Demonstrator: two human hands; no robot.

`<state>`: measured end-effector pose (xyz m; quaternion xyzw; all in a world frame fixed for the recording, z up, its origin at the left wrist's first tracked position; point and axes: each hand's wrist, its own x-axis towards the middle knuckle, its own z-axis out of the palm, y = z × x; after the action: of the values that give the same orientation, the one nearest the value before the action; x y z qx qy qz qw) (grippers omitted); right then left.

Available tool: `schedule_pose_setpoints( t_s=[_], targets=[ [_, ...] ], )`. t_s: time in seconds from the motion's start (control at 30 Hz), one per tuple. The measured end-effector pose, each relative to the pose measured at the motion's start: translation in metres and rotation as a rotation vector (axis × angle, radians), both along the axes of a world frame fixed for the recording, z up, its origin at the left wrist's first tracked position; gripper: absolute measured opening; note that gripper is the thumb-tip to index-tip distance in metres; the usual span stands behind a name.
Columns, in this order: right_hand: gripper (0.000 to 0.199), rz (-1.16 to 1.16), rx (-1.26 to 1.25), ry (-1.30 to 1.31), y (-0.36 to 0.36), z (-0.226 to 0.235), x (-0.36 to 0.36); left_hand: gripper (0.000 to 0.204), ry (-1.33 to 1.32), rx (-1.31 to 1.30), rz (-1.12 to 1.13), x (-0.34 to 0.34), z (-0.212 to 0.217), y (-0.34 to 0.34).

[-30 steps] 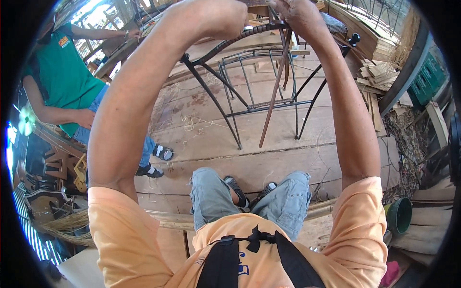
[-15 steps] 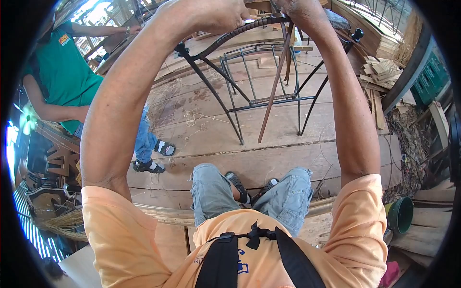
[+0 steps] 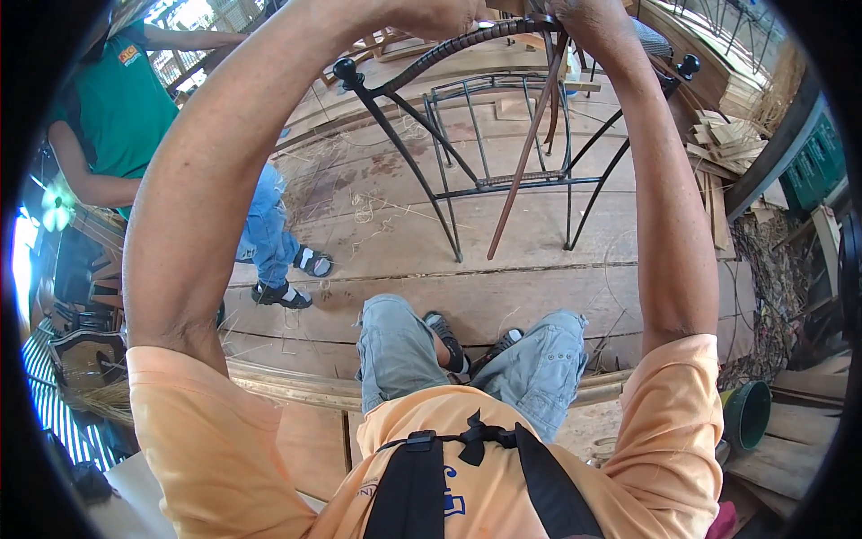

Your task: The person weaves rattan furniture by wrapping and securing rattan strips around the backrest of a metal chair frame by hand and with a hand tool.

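Observation:
Before me stands a black metal furniture frame (image 3: pixel 449 214) with ball-tipped posts. Its curved top bar (image 3: pixel 453 45) is wound with dark brown strip. A loose brown strip (image 3: pixel 530 148) hangs from the wound end, slanting down toward the floor. At the top edge of the picture my left hand (image 3: pixel 444 16) is closed just above the bar; what its fingers hold is cut off from view. My right hand (image 3: pixel 588 13) is closed on the top bar where the strip hangs, its fingers partly out of the picture.
A co-worker in a green shirt (image 3: pixel 121 117) stands at the left, sandalled feet on the plank floor (image 3: pixel 377 296). Stacked wood pieces (image 3: pixel 718 139) and a green sheet (image 3: pixel 813 157) lie at the right. A green bucket (image 3: pixel 747 415) is near my right elbow.
My left hand has shifted right and up, nearer my right hand. The frame sits slightly farther right in view, and the strip's lower end has risen a little.

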<state>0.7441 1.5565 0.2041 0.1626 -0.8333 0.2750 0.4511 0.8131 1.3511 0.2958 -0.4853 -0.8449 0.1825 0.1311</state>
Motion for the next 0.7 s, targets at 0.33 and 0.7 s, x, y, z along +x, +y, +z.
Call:
schedule_pose_setpoints(
  t_s=[0.33,0.7],
  targets=[
    [0.025,-0.005,0.055,0.094,0.007,-0.003,-0.004,0.028,-0.061,-0.066,-0.004,-0.015,0.006,0.012],
    [0.026,-0.053,0.001,-0.030,0.016,-0.011,0.002,0.032,0.207,-0.482,0.550,-0.024,-0.002,0.094]
  ],
)
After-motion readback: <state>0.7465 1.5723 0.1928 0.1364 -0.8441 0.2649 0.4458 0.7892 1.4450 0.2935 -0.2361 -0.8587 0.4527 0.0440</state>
